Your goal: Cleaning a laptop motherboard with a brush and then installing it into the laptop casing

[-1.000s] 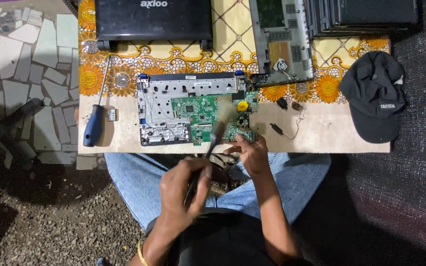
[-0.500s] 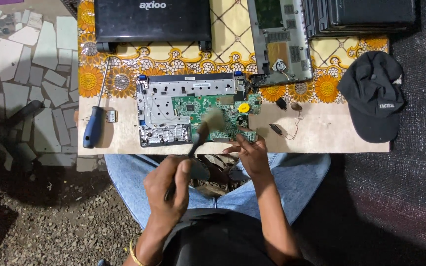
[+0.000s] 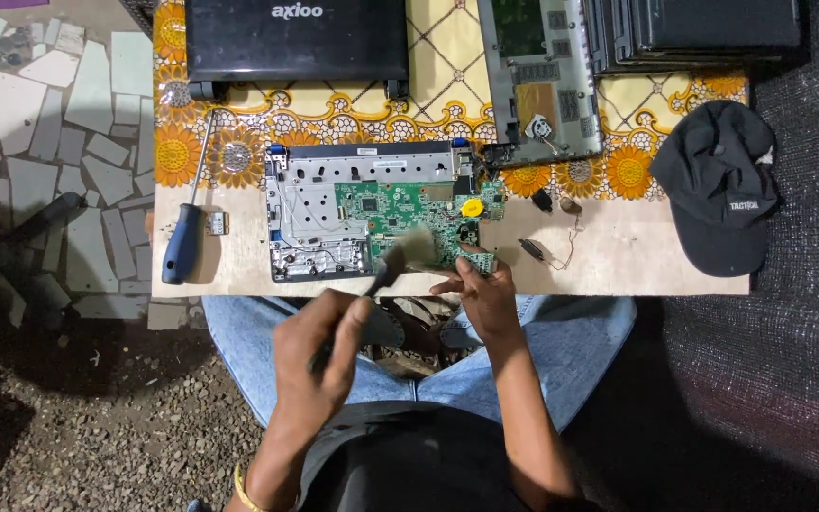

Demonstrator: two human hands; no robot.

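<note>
My left hand (image 3: pixel 319 356) grips the dark handle of a paintbrush (image 3: pixel 392 263); its pale bristles lie over the lower part of a green circuit board (image 3: pixel 400 210). That board sits in an opened silver laptop chassis (image 3: pixel 310 213) on a low table. My right hand (image 3: pixel 485 296) rests at the table's near edge, fingertips pressing on the board's lower right corner. A yellow coin cell (image 3: pixel 470 206) shows on the board.
A blue-handled screwdriver (image 3: pixel 183 232) lies left of the chassis. A closed black laptop (image 3: pixel 296 38) and a grey laptop base (image 3: pixel 542 76) sit at the back. A black cap (image 3: pixel 720 185) lies right, small loose parts (image 3: pixel 547 248) near it. Gravel and broken tiles surround the table.
My left hand has swept the brush leftward and toward me across the board. The right hand has stayed on the board's corner.
</note>
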